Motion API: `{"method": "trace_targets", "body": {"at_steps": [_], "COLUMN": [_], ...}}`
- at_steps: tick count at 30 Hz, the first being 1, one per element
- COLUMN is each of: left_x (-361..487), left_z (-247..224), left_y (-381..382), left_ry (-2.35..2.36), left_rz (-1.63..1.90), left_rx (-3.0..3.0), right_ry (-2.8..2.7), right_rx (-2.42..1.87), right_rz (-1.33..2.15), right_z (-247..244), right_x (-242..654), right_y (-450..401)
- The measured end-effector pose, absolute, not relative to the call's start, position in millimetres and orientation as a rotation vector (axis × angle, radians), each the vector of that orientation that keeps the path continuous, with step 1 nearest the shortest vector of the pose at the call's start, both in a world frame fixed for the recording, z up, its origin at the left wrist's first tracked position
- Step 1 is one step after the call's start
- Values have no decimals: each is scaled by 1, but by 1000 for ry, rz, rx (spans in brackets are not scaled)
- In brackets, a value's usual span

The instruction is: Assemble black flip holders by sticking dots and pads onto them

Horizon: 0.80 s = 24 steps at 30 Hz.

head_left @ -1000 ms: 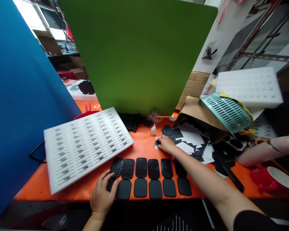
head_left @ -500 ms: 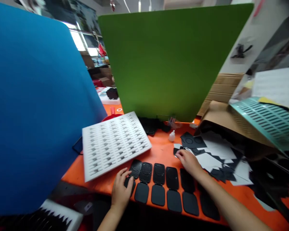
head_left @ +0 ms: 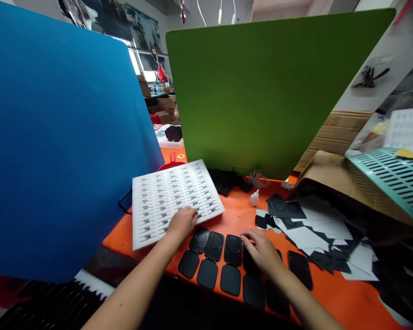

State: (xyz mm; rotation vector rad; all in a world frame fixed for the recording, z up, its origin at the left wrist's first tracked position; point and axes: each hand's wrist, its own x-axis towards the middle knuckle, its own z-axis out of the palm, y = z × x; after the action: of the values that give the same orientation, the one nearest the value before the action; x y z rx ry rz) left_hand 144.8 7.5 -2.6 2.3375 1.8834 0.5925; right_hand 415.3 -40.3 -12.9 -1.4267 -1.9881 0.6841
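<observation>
My left hand (head_left: 183, 222) is at the lower right part of a white foam tray (head_left: 151, 192) with rows of small metal pieces. Its fingers are bent together at one of those pieces; what they hold is too small to make out. My right hand (head_left: 259, 247) hovers over the row of black hinged cases, its fingers apart and partly curled, with nothing visible between them. The opened cases lie side by side along the orange table's front edge, such as one case (head_left: 233, 250) just left of my right hand.
Blue board (head_left: 72, 137) on the left, green board (head_left: 261, 96) behind. A small white bottle (head_left: 253, 198) stands mid-table. Black and white sheet scraps (head_left: 309, 236) lie at the right, beside a cardboard box (head_left: 330, 172) and a turquoise basket (head_left: 395, 178).
My left hand has moved from the leftmost cases up to the foam tray. My right hand has left the small black pieces by the scraps and come down over the cases. The view has shifted.
</observation>
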Motion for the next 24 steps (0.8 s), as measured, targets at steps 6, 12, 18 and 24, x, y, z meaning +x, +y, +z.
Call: {"method": "trace_targets", "body": {"at_steps": [6,12,18,24], "left_x": [137,132,133,134], "left_z": [-2,-3,-7,-12], "left_y": [18,19,19,19], "left_ry": [1873,1825,1819,1853], "left_rz": [585,578,568,587], "left_rx": [2255,2245,2237,2181], "right_ry": [-2162,-2505,-2649,-2610], "right_rx": [-1234,-1248,-1296,-1094], "right_rz": [661,495,373,253], "right_z": [1,3,-1,2], "right_x": [366,306,288,310], "right_y": [-27,17,36,22]}}
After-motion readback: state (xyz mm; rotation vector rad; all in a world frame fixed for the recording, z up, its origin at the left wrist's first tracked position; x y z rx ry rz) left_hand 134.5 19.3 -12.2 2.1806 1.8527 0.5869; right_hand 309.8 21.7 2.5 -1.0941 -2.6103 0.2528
